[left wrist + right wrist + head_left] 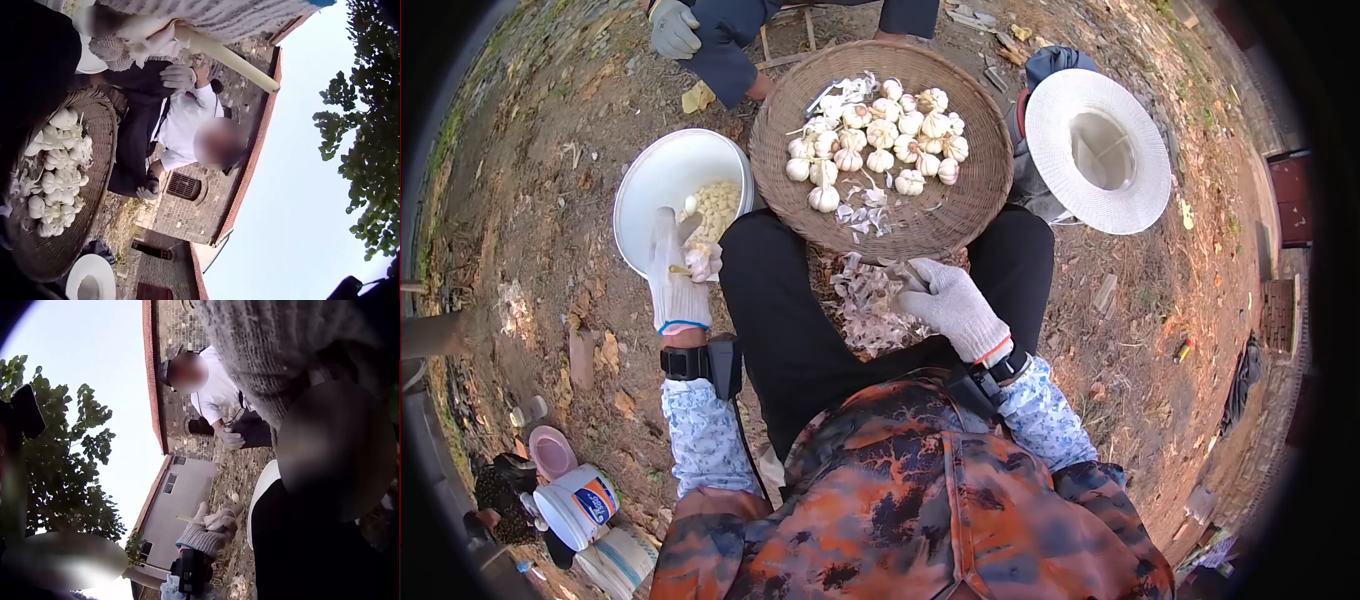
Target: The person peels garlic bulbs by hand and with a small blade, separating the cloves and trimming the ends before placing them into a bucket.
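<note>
My gloved left hand (668, 285) holds a partly bared garlic bulb (702, 262) against its palm, over the near rim of the white bucket (628, 185). The bulb's pale stem (231, 59) sticks out in the left wrist view. A single white clove (690, 204) shows at that hand's fingertips, above peeled cloves (718, 205) in the bucket. My gloved right hand (960, 308) is at the near edge of the wicker basket (800, 80), its curled fingers pinching greyish-brown garlic skin (896, 272). Whole garlic bulbs (882, 133) fill the basket's middle.
The basket rests by my knees. Shed skins (870, 310) lie on the ground between my legs. A white hat (1145, 150) sits right of the basket. Another person with gloves (673, 30) sits opposite. A paint bucket (580, 508) lies at lower left.
</note>
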Demonstrator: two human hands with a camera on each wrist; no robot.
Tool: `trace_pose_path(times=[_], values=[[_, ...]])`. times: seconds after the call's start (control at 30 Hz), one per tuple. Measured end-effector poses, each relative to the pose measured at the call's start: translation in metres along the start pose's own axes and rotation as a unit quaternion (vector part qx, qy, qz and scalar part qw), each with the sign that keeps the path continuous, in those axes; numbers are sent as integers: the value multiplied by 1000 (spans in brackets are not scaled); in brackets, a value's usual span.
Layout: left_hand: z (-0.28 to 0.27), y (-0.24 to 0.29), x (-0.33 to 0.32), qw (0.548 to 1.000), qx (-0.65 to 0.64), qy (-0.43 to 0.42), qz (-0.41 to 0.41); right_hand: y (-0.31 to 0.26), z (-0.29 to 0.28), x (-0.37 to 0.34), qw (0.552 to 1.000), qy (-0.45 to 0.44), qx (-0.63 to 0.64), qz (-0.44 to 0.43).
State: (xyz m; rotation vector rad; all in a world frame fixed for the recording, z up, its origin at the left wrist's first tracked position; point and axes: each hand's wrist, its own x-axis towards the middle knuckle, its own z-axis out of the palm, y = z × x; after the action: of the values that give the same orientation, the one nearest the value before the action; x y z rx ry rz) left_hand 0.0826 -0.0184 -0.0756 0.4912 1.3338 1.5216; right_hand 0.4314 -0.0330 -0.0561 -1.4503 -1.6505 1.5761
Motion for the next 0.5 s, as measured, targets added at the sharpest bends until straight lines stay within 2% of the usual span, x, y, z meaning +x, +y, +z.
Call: trace_pose_path(times=[0.03, 0.07, 0.1, 0.2, 0.23, 0.27, 0.3, 0.33, 0.37, 0.43, 0.5], values=[[-12, 3, 7, 1000, -1, 30, -3, 0, 0, 0, 1000, -2, -19, 6], [-12, 12, 5, 998, -2, 58, -10, -5, 4, 1, 998, 10, 29, 56], [-10, 10, -3, 1000, -8, 20, -22, -10, 7, 2, 998, 6, 31, 54], [16, -5, -28, 989, -14, -73, -129, -23, 20, 4, 996, -17, 84, 21], [33, -10, -37, 985, 19, -71, -153, -24, 27, 7, 995, -14, 95, -37], [40, -23, -41, 980, -12, -98, -173, -28, 37, 9, 991, 14, 68, -110], [52, -29, -49, 973, -44, -123, -190, -33, 45, 10, 986, 8, 91, -140], [66, -36, -61, 974, -53, -102, -193, -42, 50, 8, 986, 15, 24, -165], [71, -33, -69, 957, -96, -185, -203, -47, 52, 6, 981, 21, -43, -190], [89, -37, -78, 961, -69, -155, -219, -47, 49, 7, 985, 25, -35, -167], [90, -49, -83, 968, 76, -226, -73, -44, 45, 7, 989, 24, -26, -144]])
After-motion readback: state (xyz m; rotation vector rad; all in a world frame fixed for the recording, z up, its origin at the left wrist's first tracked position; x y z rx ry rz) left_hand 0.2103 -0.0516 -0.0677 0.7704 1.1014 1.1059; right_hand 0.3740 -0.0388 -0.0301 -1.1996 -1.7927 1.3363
